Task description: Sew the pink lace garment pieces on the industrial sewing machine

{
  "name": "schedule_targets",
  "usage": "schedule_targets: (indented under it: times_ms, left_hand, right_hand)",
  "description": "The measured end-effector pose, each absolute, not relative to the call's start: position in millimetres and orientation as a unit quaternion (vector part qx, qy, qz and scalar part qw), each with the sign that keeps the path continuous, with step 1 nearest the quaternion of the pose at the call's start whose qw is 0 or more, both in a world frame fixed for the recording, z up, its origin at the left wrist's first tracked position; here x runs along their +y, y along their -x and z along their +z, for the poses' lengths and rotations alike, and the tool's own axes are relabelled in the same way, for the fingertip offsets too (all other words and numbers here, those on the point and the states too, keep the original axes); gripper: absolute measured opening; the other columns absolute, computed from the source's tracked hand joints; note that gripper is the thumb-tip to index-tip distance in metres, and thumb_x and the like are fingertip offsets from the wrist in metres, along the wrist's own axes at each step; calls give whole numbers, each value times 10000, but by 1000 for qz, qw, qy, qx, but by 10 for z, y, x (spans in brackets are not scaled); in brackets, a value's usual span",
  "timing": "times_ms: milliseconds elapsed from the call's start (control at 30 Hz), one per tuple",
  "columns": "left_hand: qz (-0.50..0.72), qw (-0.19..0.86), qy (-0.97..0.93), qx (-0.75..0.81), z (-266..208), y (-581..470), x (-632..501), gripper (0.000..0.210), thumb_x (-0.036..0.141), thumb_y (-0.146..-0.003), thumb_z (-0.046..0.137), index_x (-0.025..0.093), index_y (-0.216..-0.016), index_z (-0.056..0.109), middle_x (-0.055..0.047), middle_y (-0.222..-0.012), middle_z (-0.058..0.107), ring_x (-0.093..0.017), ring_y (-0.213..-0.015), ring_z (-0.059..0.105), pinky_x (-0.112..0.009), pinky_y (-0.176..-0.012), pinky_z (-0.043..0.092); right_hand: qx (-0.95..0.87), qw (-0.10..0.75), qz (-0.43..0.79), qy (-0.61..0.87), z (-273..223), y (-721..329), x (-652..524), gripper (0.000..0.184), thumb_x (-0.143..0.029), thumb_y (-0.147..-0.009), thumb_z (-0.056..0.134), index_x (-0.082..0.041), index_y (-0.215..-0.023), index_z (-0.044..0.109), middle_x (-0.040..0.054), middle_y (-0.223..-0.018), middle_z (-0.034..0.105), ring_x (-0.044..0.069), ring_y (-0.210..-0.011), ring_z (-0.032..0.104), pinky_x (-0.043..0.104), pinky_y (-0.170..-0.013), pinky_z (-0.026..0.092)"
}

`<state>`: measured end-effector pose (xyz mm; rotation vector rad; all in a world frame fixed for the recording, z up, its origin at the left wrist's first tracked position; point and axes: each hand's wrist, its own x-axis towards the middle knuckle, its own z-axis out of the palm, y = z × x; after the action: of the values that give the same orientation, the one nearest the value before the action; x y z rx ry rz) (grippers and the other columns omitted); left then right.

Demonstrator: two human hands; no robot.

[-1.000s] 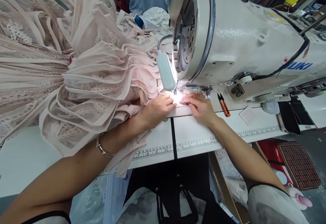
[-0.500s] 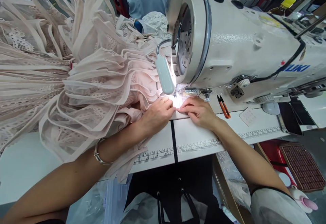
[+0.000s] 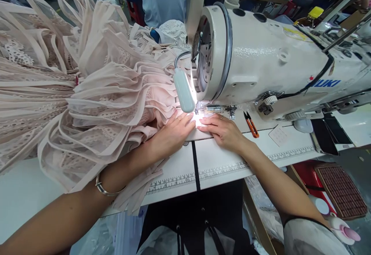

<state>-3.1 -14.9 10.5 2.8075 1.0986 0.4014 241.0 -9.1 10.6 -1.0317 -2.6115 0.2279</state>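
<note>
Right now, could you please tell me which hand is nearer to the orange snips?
Right. The right hand lies just left of the orange snips, not touching them; the left hand is farther left, beyond the right hand.

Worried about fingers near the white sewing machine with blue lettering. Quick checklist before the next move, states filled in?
1. Pale green oblong lamp lit at the sewing machine: ok, bright glow below it.
2. Left hand and right hand apart: ok, narrow gap between fingertips.
3. Fingers clear of needle: cannot tell, glare hides it.
4. Cloth flat under the fingertips: cannot tell, washed out.
5. Orange-handled snips with black blades out of the way: ok, right of the right hand, untouched.
6. Pale pink mesh-and-lace pile clear of left forearm: not ok, folds crowd against it.
</note>
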Motion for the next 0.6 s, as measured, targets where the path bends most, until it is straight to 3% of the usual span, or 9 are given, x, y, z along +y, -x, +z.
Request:
schedule_targets:
  times_ms: [267,600]
  left_hand:
    - [133,38,-923,360,113,41,-120,400,-34,-902,364,115,-1200,587,-190,-1378,576,-296,-1268,568,-532,-1091,443]
    - [149,45,-913,377,78,4,-5,229,172,-1027,403,144,-1158,589,-139,-1215,625,-273,-1150,595,-469,-1013,476]
  right_hand:
    - [-910,156,76,376,94,-2381,-78,464,-41,-915,421,-269,-1165,739,21,-1209,743,220,-1142,632,367,-825,569]
    - [-892,133,74,427,126,-2282,-75,512,-36,-878,411,-287,-1205,715,15,-1320,697,231,-1278,586,374,-819,573]
